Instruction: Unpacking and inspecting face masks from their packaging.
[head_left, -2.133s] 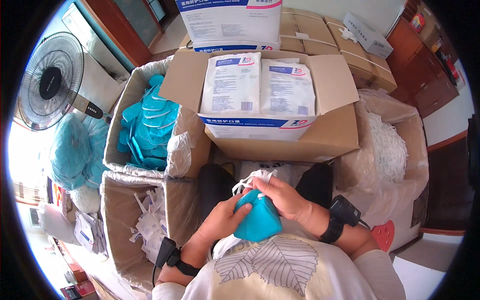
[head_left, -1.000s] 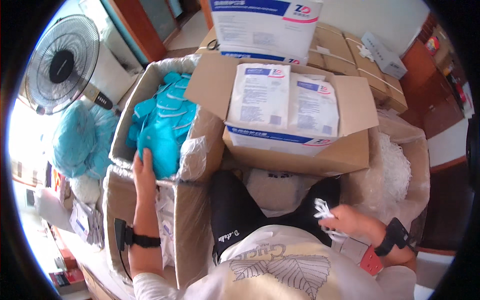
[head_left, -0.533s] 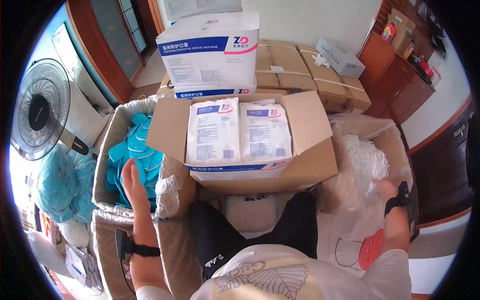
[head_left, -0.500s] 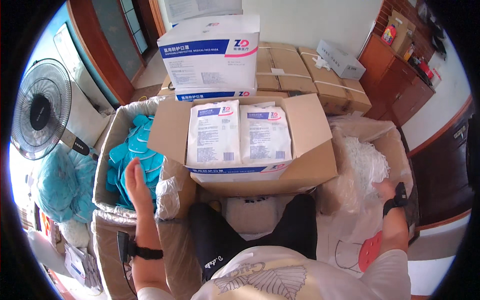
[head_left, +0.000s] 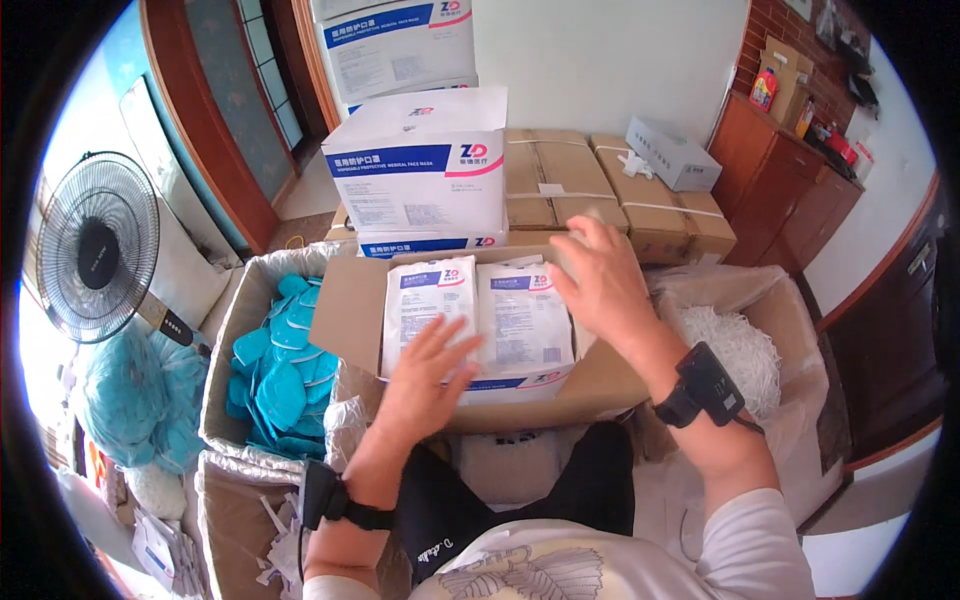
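An open cardboard carton (head_left: 345, 325) stands in front of me. Two white packets of face masks with blue and red print, a left packet (head_left: 405, 320) and a right packet (head_left: 515, 330), stand side by side inside it. My left hand (head_left: 425, 385) is raised over the carton's near side, fingers spread, partly covering the left packet; it holds nothing. At the carton's right side is my right hand (head_left: 610, 285), fingers bent and apart. I see nothing held in it. It hides much of the right flap, and whether it touches the flap I cannot tell.
White printed boxes (head_left: 420, 175) are stacked behind the carton, beside strapped brown cartons (head_left: 560, 185). A lined bin of teal masks (head_left: 285, 375) stands left, a bin of white strips (head_left: 735, 350) right. A fan (head_left: 100, 250) stands far left.
Both hands have come inward to the carton, the left from above the teal masks, the right from the white strips. The right flap no longer spreads outward in view. The view has shifted upward.
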